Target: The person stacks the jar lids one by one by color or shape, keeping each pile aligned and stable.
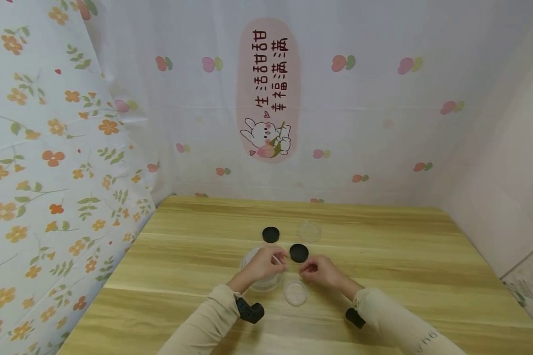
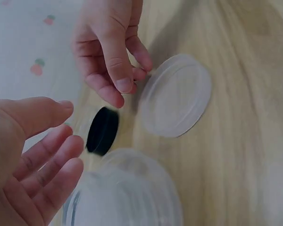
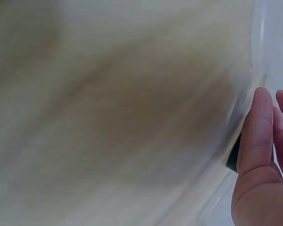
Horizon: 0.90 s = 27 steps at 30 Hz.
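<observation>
Nearest, the pale sleeves reach in over the wooden table, and just beyond them a shallow clear dish lies between the two forearms, with nothing seen in it. A little further on, the left hand hovers over the clear round container, its fingers loosely bent with the thumb apart, holding nothing that shows; several rims can be made out in that container, so it may be a stack, though the count is unclear. The right hand is on the other side, thumb and fingers drawn near one another with no piece seen between them; whether a fingertip touches the dish edge is hard to tell. Just past the hands lies the nearer black disc, then the farther black disc, and off to its right the faint clear disc. Judging by how things lie, the work looks only partly done: clear rims are gathered at one spot, while the dish, both black discs and the far clear disc lie loose and apart, none fitted to another. Furthest back hangs the printed curtain
</observation>
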Available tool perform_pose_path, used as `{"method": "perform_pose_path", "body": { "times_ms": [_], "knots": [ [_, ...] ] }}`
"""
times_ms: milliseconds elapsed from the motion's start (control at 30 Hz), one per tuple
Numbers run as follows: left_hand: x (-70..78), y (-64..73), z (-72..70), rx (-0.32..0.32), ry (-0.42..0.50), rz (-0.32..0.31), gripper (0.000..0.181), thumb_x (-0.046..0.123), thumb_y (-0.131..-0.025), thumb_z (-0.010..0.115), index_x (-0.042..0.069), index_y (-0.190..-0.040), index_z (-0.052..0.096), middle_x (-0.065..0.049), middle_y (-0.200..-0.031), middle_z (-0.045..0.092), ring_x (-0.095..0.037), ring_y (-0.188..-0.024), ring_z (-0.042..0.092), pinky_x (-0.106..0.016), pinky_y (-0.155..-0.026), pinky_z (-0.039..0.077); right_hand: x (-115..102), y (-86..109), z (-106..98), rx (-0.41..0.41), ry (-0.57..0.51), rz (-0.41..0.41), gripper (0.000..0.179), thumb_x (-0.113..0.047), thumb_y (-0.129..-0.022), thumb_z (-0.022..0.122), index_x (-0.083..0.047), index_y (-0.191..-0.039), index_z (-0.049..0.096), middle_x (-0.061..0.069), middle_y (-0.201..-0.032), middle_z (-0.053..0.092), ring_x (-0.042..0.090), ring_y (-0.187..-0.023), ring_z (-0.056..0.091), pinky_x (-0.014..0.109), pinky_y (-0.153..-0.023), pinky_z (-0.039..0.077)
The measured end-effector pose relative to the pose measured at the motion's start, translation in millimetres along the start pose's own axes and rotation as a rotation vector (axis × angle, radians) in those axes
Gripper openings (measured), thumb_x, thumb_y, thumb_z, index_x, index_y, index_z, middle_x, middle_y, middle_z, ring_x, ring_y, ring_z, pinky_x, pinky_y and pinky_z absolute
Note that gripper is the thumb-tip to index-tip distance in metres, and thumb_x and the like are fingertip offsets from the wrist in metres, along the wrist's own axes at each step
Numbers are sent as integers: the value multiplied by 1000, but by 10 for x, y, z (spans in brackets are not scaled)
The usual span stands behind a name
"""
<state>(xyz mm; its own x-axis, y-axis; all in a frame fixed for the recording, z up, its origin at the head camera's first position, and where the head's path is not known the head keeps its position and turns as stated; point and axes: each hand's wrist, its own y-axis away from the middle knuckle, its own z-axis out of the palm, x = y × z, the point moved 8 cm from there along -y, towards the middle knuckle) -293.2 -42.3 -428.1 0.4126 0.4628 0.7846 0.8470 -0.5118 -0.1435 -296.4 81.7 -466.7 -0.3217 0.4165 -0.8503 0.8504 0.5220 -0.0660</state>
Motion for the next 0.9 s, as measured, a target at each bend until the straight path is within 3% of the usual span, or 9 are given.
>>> {"method": "perform_pose_path", "body": {
  "times_ms": [300, 467, 633, 900],
  "knots": [
    [56, -31, 343, -113, -46, -8, 23, -3, -75, 65, -5, -97, 61, -12, -81, 60, -16, -71, 61, -17, -61, 46, 58, 188, 56, -41, -30, 10, 9, 7, -76, 58, 10, -84, 61, 11, -74, 61, 7, -58, 54, 20, -50, 48],
    [68, -51, 450, -153, -134, 25, 25, -5, -72, 66, -4, -97, 62, -10, -81, 62, -15, -72, 60, -15, -61, 44, 52, 247, 94, -42, -61, 13, 8, 6, -77, 60, 10, -83, 61, 11, -73, 61, 8, -58, 54, 21, -49, 48],
    [53, -49, 495, -160, -184, 47, 25, -12, -69, 63, -3, -93, 62, -11, -80, 62, -18, -72, 60, -14, -61, 44, 28, 264, 111, -25, -55, 1, 8, 3, -77, 61, 10, -82, 61, 12, -72, 62, 6, -57, 53, 21, -49, 48],
    [71, -56, 529, -131, -183, 70, 25, -18, -65, 60, -4, -85, 63, -11, -75, 62, -14, -68, 60, -12, -58, 43, 65, 278, 41, 10, -16, -7, 6, 4, -77, 62, 9, -79, 63, 11, -69, 61, 5, -56, 53, 21, -47, 47]
  ]
}}
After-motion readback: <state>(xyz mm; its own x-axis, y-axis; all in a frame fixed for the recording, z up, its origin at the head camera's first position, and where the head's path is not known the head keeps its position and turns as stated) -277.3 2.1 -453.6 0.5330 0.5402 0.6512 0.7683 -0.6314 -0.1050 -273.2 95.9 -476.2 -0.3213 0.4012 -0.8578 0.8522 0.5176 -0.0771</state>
